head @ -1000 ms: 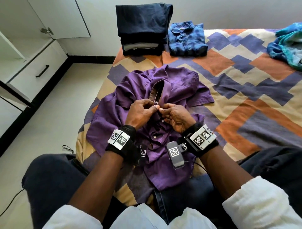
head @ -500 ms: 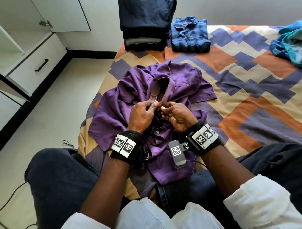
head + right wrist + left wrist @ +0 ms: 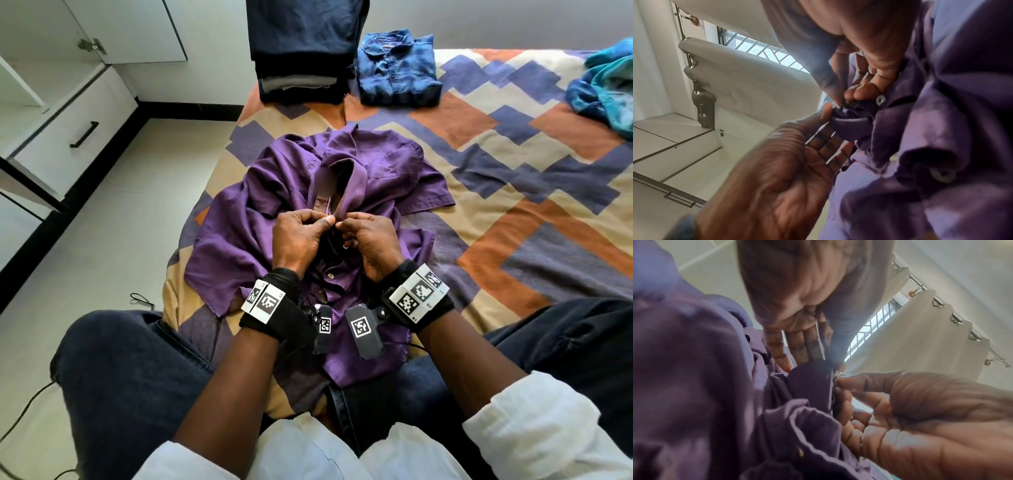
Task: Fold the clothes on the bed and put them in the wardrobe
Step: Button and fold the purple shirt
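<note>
A crumpled purple button shirt lies on the patterned bed in front of me, front up, collar away from me. Both hands meet at its front opening just below the collar. My left hand pinches one edge of the opening with thumb and forefinger. My right hand pinches the other edge beside it. In the left wrist view the left hand nips the purple shirt edge. In the right wrist view the right hand holds the cloth next to a pale button.
A stack of dark folded clothes and a folded blue denim shirt sit at the bed's far end. A crumpled teal garment lies far right. The white wardrobe with a drawer stands open to the left.
Both hands stay at the same spot on the shirt's front, with only small finger movements. The head view has tilted a little.
</note>
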`<state>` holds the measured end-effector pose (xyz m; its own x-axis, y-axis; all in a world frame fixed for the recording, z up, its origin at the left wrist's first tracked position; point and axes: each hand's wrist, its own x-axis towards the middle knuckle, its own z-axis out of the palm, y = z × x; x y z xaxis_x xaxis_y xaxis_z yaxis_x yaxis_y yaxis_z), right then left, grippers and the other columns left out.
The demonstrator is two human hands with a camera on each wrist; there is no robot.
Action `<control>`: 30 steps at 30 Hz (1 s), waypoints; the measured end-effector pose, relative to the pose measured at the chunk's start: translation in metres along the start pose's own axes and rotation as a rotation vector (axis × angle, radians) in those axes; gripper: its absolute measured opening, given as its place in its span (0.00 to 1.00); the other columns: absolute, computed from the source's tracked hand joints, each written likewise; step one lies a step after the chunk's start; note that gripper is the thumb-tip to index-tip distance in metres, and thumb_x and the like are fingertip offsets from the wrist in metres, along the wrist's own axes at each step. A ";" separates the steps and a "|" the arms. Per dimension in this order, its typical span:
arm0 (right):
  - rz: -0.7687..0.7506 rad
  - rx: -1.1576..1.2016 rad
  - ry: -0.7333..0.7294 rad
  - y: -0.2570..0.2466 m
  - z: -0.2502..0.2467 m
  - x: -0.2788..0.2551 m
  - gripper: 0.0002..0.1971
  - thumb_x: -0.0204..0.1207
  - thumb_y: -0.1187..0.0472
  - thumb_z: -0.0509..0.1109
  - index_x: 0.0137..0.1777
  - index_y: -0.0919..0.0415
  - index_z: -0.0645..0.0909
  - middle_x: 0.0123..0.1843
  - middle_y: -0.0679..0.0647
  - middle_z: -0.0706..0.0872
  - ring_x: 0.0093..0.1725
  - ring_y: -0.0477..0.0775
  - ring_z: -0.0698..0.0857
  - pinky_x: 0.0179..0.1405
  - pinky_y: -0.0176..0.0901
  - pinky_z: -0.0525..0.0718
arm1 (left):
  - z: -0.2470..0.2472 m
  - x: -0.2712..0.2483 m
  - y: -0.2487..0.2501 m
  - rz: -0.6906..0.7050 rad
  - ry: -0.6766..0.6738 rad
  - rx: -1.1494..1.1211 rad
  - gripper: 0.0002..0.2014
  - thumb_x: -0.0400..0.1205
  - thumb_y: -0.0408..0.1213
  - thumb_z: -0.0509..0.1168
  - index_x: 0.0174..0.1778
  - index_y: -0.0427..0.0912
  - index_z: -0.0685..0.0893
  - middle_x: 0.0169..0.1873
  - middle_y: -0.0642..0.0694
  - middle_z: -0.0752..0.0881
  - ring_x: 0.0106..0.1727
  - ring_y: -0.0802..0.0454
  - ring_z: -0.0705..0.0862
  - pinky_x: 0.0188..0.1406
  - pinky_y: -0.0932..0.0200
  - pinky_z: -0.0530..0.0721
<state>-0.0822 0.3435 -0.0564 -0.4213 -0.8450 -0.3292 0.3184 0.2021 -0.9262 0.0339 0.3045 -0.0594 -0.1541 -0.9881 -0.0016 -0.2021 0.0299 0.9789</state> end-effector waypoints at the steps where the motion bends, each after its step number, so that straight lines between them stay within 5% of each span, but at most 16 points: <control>1: -0.004 0.003 0.003 0.001 -0.001 0.000 0.07 0.72 0.77 0.68 0.41 0.67 0.84 0.31 0.57 0.81 0.27 0.46 0.75 0.25 0.33 0.71 | 0.001 0.000 -0.001 0.006 -0.017 0.028 0.02 0.76 0.35 0.76 0.39 0.42 0.93 0.36 0.48 0.93 0.41 0.50 0.92 0.51 0.45 0.90; 18: -0.010 0.022 0.003 0.001 0.000 -0.001 0.07 0.69 0.77 0.69 0.36 0.67 0.86 0.35 0.62 0.80 0.28 0.47 0.75 0.23 0.32 0.70 | 0.006 0.006 0.001 0.036 0.066 0.270 0.04 0.78 0.39 0.74 0.41 0.44 0.93 0.37 0.51 0.92 0.41 0.53 0.89 0.48 0.52 0.88; 24: 0.036 0.079 0.053 -0.003 0.000 0.001 0.09 0.73 0.71 0.63 0.34 0.68 0.83 0.30 0.58 0.82 0.26 0.48 0.75 0.26 0.37 0.71 | 0.007 0.007 0.000 -0.050 0.066 0.085 0.03 0.72 0.39 0.78 0.39 0.45 0.94 0.34 0.52 0.92 0.41 0.51 0.92 0.50 0.46 0.90; 30: -0.029 -0.029 0.049 0.001 -0.001 0.001 0.08 0.71 0.72 0.68 0.33 0.66 0.85 0.28 0.58 0.80 0.26 0.48 0.74 0.24 0.35 0.70 | 0.007 0.007 0.002 -0.118 0.020 0.037 0.04 0.71 0.39 0.78 0.36 0.43 0.93 0.33 0.48 0.92 0.42 0.45 0.92 0.50 0.41 0.90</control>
<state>-0.0832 0.3438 -0.0580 -0.4713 -0.8258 -0.3098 0.2810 0.1923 -0.9402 0.0258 0.2989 -0.0584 -0.1079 -0.9878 -0.1121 -0.2533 -0.0817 0.9639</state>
